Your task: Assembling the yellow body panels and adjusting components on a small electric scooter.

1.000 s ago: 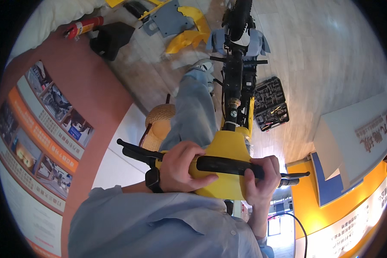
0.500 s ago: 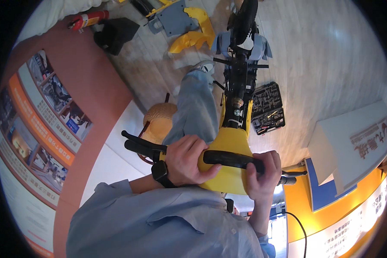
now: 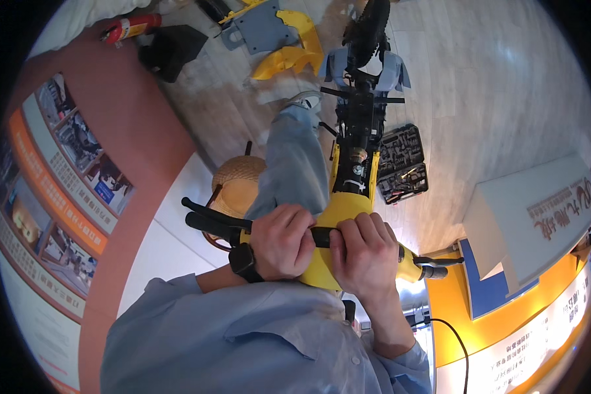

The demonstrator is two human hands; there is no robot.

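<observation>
A yellow handlebar cover [image 3: 347, 203] with a curved black strip [image 3: 321, 237] across it sits at the front of a partly stripped electric scooter [image 3: 361, 125]. My left hand [image 3: 284, 240], below a black watch, is closed around the strip's left end. Toward the strip's middle and right side, my right hand [image 3: 366, 255] grips it with curled fingers over the far edge and thumb on the near side. Both hands hide much of the strip. The left handlebar grip [image 3: 210, 224] and lever stick out at left; the right grip [image 3: 435, 272] shows at right.
An open black tool case [image 3: 402, 164] lies right of the scooter. Yellow and grey body panels [image 3: 262, 27] rest on the floor ahead. A wicker stool [image 3: 236, 187] stands by my leg, and a white box-like stand [image 3: 528, 223] at right. A fire extinguisher [image 3: 130, 29] lies far left.
My right hand has moved left along the black strip, closer to my left hand, and now wraps over it. My left thumb has drawn in from the strip's near edge.
</observation>
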